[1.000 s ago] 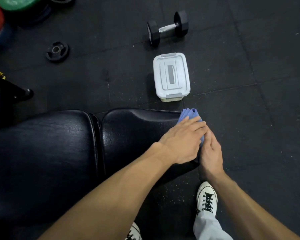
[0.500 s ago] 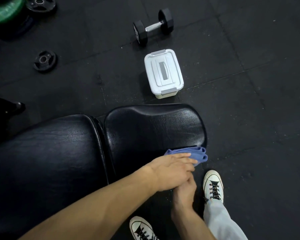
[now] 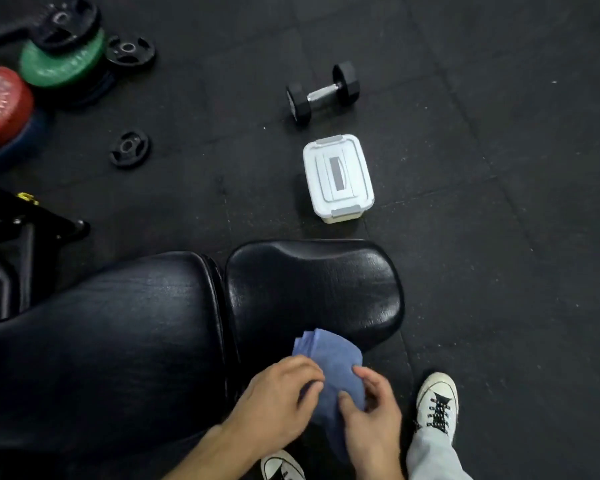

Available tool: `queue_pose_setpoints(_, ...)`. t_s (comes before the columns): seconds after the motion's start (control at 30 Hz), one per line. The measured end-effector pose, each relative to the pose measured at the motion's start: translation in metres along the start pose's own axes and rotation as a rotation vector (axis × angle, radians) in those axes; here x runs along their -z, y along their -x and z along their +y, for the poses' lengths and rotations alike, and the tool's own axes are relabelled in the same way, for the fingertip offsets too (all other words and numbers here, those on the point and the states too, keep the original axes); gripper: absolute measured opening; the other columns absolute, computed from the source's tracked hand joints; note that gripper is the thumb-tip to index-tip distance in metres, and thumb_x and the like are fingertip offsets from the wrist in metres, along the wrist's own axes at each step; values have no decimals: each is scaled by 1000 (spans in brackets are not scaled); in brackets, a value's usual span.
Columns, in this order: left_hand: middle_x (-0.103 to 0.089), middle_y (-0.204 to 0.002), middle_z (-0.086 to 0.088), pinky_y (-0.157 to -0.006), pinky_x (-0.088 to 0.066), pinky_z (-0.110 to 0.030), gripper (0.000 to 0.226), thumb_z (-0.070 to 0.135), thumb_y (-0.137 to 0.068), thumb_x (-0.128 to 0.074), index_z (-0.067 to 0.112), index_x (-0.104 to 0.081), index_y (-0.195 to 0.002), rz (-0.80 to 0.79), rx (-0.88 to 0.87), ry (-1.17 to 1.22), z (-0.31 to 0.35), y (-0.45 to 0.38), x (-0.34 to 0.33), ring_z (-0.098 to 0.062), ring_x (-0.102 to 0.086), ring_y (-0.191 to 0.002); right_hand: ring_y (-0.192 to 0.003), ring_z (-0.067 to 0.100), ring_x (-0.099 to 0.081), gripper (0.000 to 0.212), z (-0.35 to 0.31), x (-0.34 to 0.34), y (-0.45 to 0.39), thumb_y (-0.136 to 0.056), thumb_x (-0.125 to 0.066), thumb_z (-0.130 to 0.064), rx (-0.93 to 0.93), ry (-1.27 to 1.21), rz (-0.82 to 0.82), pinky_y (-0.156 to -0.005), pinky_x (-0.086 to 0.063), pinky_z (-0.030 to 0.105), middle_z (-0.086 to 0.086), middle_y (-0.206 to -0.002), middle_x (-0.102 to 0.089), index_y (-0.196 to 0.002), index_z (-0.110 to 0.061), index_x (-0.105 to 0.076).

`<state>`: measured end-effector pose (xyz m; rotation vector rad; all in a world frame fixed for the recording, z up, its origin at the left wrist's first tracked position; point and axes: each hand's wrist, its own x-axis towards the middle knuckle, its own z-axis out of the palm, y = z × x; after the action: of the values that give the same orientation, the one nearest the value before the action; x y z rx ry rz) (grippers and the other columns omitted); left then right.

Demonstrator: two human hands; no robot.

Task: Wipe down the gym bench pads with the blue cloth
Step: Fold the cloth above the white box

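Now both hands are gripping the blue cloth (image 3: 329, 362) at the seat pad's (image 3: 312, 289) six o'clock edge: left hand (image 3: 278, 403) and right hand (image 3: 371, 420), fingers curled round it, probably refolding for a fresh wiping face.

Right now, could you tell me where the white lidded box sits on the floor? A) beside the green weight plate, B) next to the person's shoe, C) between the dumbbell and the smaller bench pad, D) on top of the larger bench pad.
C: the white lidded box rests on the floor mat, with the dumbbell beyond it and the smaller bench pad nearer the camera.
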<state>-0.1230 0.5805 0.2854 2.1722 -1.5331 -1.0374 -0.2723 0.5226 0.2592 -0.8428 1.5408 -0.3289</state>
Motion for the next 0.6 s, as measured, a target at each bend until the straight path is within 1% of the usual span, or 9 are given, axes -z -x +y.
queue_pose_setpoints(0.07,-60,-119,24,-97,-52,-28,28,44,-92,-60,34,-67,-117,161,142,183,24,-11,5,0,-60,-114,-103,14,-69,62,-33,23,-9,-74,-71,15,213,156,-105,-82,-52,12,-2,-112,-73,-99,-42,-71)
queue_pose_setpoints(0.1,-56,-126,26,-101,-50,-27,37,47,-88,-66,36,-64,-123,233,187,249,36,-19,8,1,-57,-120,-106,13,-69,64,-51,35,-15,-74,-70,15,301,193,-163,-86,-52,15,-2,-115,-71,-100,-44,-70)
queue_pose_setpoints(0.2,-33,-152,31,-112,-36,-20,90,55,-70,-83,43,-39,-148,329,328,454,77,-55,29,10,-36,-139,-111,10,-66,65,-118,68,-36,-75,-72,16,531,228,-327,-93,-50,17,-2,-118,-66,-101,-43,-71)
queue_pose_setpoints(0.27,-40,-154,26,-117,-36,-26,106,57,-61,-90,44,-35,-151,300,369,650,99,-83,49,10,-39,-139,-112,9,-67,65,-165,86,-53,-75,-74,18,639,286,-435,-93,-49,15,-10,-116,-66,-101,-41,-71)
queue_pose_setpoints(0.37,-63,-136,15,-115,-44,-39,98,51,-62,-93,32,-46,-146,248,304,882,119,-123,74,-6,-57,-130,-114,9,-67,60,-232,105,-73,-77,-73,18,674,340,-594,-94,-50,16,-14,-118,-67,-99,-38,-75)
queue_pose_setpoints(0.43,-65,-130,16,-113,-45,-35,99,46,-64,-92,27,-45,-149,259,305,910,129,-143,92,-6,-60,-126,-116,10,-67,59,-273,111,-86,-77,-71,19,658,369,-681,-95,-51,19,-10,-120,-69,-99,-36,-76)
queue_pose_setpoints(0.47,-67,-126,16,-109,-47,-33,93,44,-64,-93,29,-50,-145,268,305,912,131,-152,100,-5,-62,-122,-116,11,-68,59,-291,111,-93,-78,-70,19,657,389,-709,-96,-52,20,-9,-120,-69,-99,-36,-76)
queue_pose_setpoints(0.53,-74,-107,7,-93,-56,-36,57,37,-67,-94,28,-67,-116,294,286,964,133,-168,109,-8,-69,-103,-113,9,-68,59,-324,105,-106,-79,-73,14,684,471,-732,-94,-51,18,-10,-120,-69,-104,-39,-75)
queue_pose_setpoints(0.6,-75,-93,-9,-82,-58,-49,45,33,-68,-94,14,-67,-99,390,294,1027,134,-184,112,-14,-68,-88,-107,4,-68,64,-354,94,-125,-79,-79,5,691,595,-727,-87,-52,15,-16,-123,-66,-116,-46,-68)
